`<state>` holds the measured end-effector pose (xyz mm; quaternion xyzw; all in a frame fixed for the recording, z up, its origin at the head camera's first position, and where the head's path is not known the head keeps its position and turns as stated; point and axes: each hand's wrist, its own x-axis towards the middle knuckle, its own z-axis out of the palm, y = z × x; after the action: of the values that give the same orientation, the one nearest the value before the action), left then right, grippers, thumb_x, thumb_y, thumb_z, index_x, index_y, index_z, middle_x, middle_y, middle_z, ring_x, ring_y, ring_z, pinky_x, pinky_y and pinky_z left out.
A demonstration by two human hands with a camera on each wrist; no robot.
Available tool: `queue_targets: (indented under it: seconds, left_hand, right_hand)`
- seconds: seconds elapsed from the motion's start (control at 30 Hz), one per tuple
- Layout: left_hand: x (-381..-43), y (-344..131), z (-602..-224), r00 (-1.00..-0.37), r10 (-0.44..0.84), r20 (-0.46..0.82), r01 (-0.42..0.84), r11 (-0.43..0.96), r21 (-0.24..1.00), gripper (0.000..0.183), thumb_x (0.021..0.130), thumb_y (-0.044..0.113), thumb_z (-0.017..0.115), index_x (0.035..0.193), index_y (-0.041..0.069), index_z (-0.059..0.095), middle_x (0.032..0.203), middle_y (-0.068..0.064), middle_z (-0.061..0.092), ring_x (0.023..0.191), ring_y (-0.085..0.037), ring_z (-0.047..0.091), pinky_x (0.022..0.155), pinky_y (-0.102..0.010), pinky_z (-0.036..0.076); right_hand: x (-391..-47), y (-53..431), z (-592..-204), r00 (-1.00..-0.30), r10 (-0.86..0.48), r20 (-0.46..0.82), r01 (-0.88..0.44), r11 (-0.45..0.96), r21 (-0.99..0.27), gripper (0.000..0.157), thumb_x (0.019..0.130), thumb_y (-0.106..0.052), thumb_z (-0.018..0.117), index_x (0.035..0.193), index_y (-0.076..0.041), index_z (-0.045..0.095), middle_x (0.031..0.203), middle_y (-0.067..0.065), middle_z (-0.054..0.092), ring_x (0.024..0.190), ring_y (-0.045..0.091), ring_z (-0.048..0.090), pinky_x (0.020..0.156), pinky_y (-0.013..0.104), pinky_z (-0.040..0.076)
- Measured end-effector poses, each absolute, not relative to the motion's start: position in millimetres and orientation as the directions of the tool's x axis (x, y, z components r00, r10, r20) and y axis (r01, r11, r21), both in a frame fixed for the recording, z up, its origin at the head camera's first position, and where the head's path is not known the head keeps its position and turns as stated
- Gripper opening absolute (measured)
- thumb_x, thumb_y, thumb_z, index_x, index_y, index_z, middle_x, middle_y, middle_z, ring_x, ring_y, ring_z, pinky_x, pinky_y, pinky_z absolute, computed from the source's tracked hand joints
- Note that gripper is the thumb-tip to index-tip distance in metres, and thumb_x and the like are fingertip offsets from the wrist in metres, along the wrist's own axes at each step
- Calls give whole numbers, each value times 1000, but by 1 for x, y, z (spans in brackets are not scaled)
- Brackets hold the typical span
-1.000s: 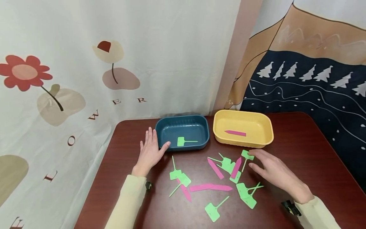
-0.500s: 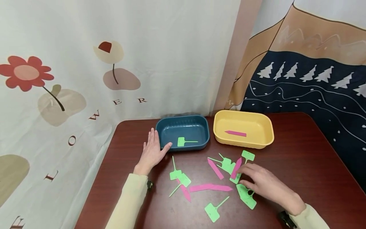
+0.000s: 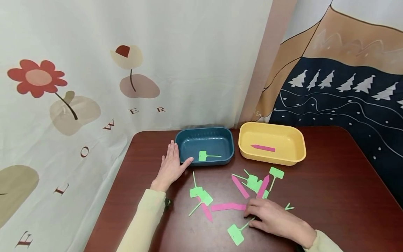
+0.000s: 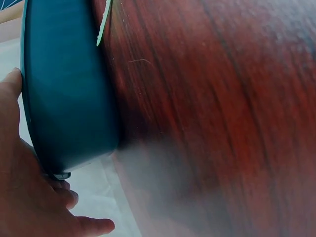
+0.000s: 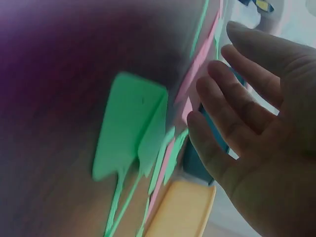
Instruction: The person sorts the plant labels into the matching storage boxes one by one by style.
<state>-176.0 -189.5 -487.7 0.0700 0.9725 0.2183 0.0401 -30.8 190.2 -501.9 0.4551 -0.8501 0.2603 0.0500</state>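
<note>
While the left hand [image 3: 170, 166] touches a blue tub [image 3: 204, 143], the right hand [image 3: 275, 218] hovers near a green tag [image 3: 236, 234]

Boxy, with a thin stem, the green tag lies low in the frame's middle. The left hand is spread wide; the right is loose, holding nothing. It has slid down and left, and hides part of a pink strip [image 3: 240, 207].

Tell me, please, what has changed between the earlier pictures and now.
The right hand has moved down and leftward in the head view, from beside the green tag nearest the yellow tub to near the lowest green tag, with nothing visibly held. The left hand stays at the blue tub; both tubs and the visible tags look unmoved.
</note>
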Motion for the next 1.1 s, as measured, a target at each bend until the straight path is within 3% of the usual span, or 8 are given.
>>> queue_targets:
  seconds: [0.37,0.6,0.77,1.1]
  left_hand:
    - [-174,-190,-487,-987,152,-44,118,890,441,110,98,74,46,163,-4,6,173,-18,-5,159,-39,2,120,-68,15]
    - [-174,-191,-488,-987,158,-40,124,887,445,110,98,74,45,163,-5,6,173,-18,-6,158,-39,3,119,-69,16]
    - [-174,-191,-488,-986,162,-42,126,886,446,111,98,76,44,163,-5,5,173,-18,-7,158,-39,2,119,-69,16]
    - [-176,-189,-486,-985,160,-60,116,883,454,111,98,75,45,163,-4,4,173,-16,-9,159,-36,-1,120,-68,15]
  right_hand:
    - [-29,178,-507,-524,-818,235,-829,427,-362,20,82,-24,87,94,-24,71,95,-16,59,90,2,56,78,22,49]
    - [-31,172,-506,-526,-826,202,-823,435,-365,28,81,-16,86,81,-25,60,83,-19,47,79,-2,45,72,10,36]
    - [-31,170,-505,-527,-825,202,-825,440,-355,33,82,-13,84,74,-26,54,78,-20,38,74,-3,39,67,8,30]
    - [-26,165,-507,-491,-816,305,-869,482,-110,29,87,-12,78,78,-19,52,75,-12,40,72,6,41,67,17,37]
